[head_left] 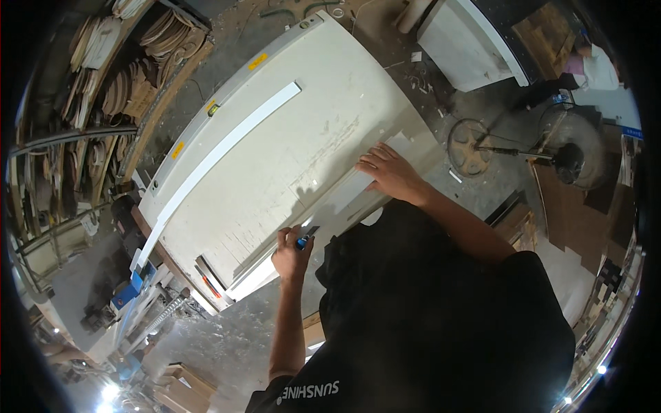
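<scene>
Left grip (290, 256) is curled tight around a blue-handled cutter (302, 242), while the right grip (391, 172) lies palm down and spread out, fingers fanned, pressing on a pale strip (350, 195). Beneath both stretches a broad white bench (303, 148), its surface scored with dark marks. The black-shirted torso (427, 303) leans close to its near edge. From the right sleeve, the right forearm (454, 217) slants up and leftward, so that the fingers point to the upper left and the thumb is set apart on the near side. The left forearm (285, 327) rises almost straight from the lower edge, the knuckles turned outward. Along the bench's far left edge runs a long level (231, 93) with yellow labels; a slimmer white strip (227, 143) lies just inside it, reaching past the bench's lower left end. The pale strip runs along the near side, under the right fingers. A small red tool (211, 286) rests near the lower left corner. The cutter sits beside the pale strip, its blade tilted up toward the right grip.
</scene>
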Available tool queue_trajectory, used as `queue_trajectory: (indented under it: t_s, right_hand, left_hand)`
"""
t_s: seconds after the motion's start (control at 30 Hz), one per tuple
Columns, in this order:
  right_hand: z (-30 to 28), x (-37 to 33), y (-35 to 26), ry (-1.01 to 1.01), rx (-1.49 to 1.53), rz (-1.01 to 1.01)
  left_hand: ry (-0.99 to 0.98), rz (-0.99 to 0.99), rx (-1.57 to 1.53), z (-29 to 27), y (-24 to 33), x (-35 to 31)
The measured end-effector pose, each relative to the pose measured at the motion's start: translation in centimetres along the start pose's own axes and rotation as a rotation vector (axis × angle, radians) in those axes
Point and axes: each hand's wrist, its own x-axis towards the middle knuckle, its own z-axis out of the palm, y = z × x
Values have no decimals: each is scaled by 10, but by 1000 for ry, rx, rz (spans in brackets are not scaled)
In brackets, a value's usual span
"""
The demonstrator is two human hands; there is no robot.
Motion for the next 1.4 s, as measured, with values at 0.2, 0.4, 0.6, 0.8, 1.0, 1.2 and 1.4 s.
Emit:
queue_trajectory:
  t_s: [0.2,0.4,0.6,0.8,1.0,1.2,1.4]
  right_hand:
    - [9,5,25,-131,13,-30]
    - [13,7,27,-118,5,-51]
    - [6,3,6,-9,75,-68]
    - [41,0,-9,-18,57,-35]
    - [71,-5,-16,138,39,-24]
    - [82,-12,-12,359,3,-32]
    - [69,-8,-6,540,-64,-35]
  left_hand:
    - [4,-85,62,-4,-15,-2]
    - [-149,-20,131,-10,-39,3]
    - [-125,-20,-203,-33,-59,32]
    - [-283,121,-571,-61,98,168]
    - [-323,512,-60,2,262,212]
    - [-495,516,67,27,289,217]
    - [-578,540,158,20,305,228]
